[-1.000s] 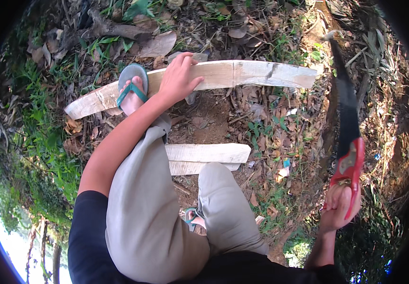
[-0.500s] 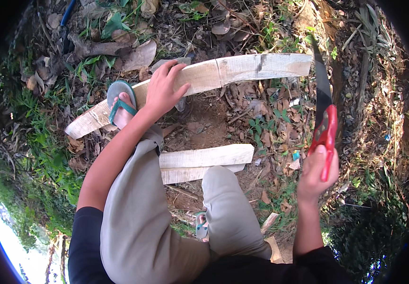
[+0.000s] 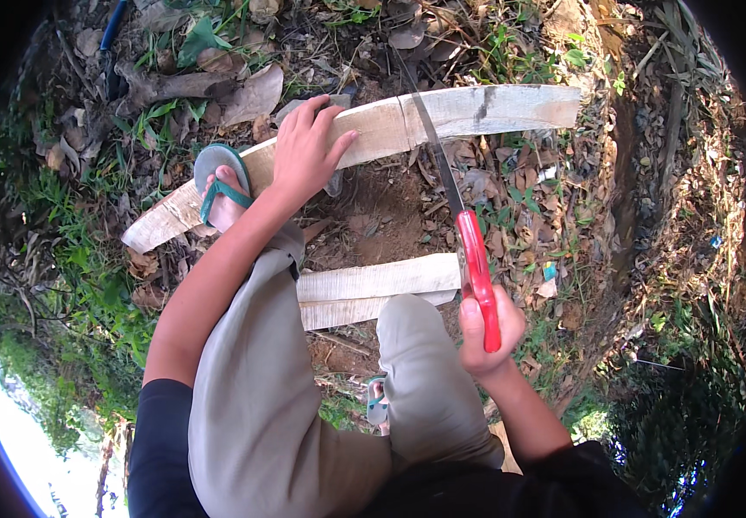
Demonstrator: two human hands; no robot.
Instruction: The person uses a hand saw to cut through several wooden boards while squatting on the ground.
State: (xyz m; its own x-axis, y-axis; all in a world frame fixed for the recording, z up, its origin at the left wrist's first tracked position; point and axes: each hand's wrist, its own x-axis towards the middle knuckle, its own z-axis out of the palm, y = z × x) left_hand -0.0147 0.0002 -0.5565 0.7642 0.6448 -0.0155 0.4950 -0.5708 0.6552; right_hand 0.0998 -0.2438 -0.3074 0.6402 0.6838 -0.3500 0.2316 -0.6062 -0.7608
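A long pale wooden plank (image 3: 511,110) lies across the ground ahead of me, with a thin cut line crossing it near the middle. My left hand (image 3: 305,151) rests on it left of that line, fingers spread and pressing down. My left foot in a sandal (image 3: 223,184) stands on the plank farther left. In my right hand (image 3: 489,332) is a handsaw (image 3: 447,177), gripped by its red handle. Its dark blade slants up and left over the plank, just right of the cut line; whether the teeth touch the wood I cannot tell.
Two shorter pale boards (image 3: 373,281) lie side by side near my knees. A stone (image 3: 312,108) and a dry branch (image 3: 179,86) are by the plank's far side. Leaves, soil and green plants (image 3: 88,268) surround me. A blue tube-like thing (image 3: 112,24) lies far left.
My right hand has swung left with the handsaw, from beyond the plank's right end to beside the cut line. My left hand stays on the plank.
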